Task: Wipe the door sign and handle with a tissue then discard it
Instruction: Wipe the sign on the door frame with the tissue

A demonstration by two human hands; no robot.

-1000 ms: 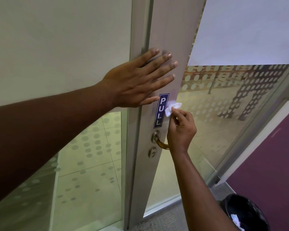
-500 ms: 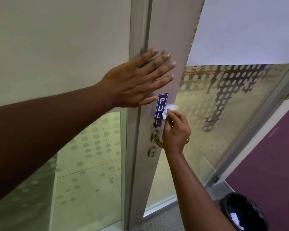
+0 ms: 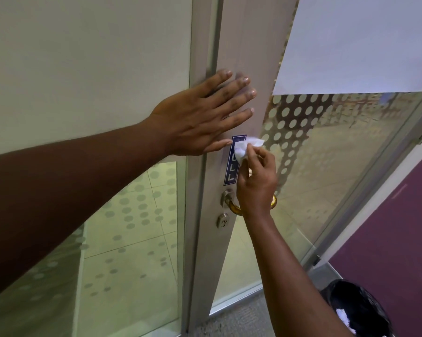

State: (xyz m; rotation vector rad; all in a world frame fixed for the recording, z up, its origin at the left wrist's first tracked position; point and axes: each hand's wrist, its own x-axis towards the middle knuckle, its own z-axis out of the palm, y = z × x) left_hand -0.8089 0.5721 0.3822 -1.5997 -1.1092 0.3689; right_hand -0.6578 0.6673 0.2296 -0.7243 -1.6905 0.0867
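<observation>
Since half a second ago the tissue (image 3: 244,148) has been carried up the sign (image 3: 233,170); its top letter is now covered, where before the tissue sat beside the sign's middle. The tissue is pinched in the right hand (image 3: 256,183), grip clenched on it, and pressed against the sign's upper end. The left hand (image 3: 200,117) is laid flat on the door stile (image 3: 249,57), fingers spread, grip released, thumb tip just beside the sign's top.

Around: one brass handle (image 3: 232,207) below the sign, its middle hidden behind the right wrist. One keyhole (image 3: 222,221) beneath it. One dotted glass panel (image 3: 338,147) to the right. One black-lined bin (image 3: 358,310) at the lower right corner, cut off by the frame edge, something white inside.

Only "ULL" is legible on the sign.
</observation>
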